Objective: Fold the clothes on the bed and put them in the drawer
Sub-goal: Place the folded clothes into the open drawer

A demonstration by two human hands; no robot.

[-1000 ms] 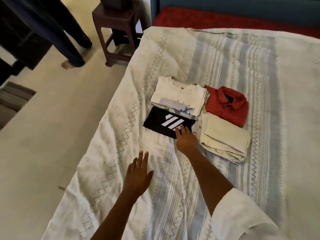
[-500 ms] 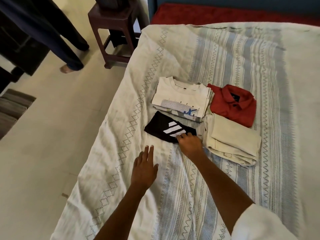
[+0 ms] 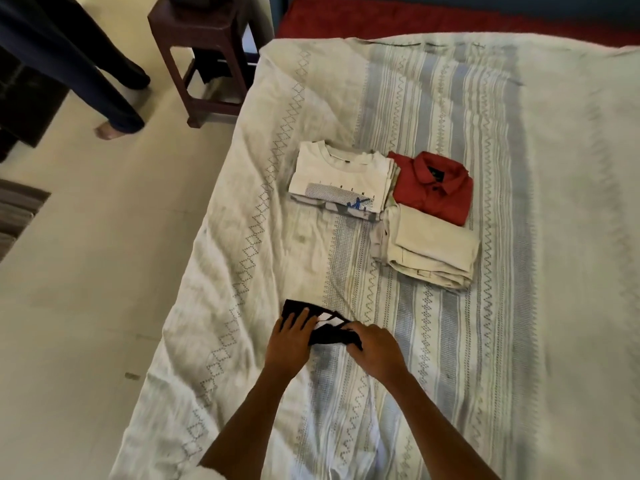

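A folded black garment with white stripes lies near the bed's front left. My right hand grips its right end. My left hand lies on its left part with the fingers spread flat over the cloth. Farther back on the bed sit three folded pieces: a white printed T-shirt, a red collared shirt to its right, and beige trousers in front of the red shirt.
A dark wooden stool stands on the pale floor at the bed's far left corner. Another person's legs stand at the upper left. A striped mat lies at the left edge. A red mattress strip shows behind the sheet.
The black garment has been pulled from beside the white T-shirt toward me. My right hand took hold of it and my left hand came onto it.
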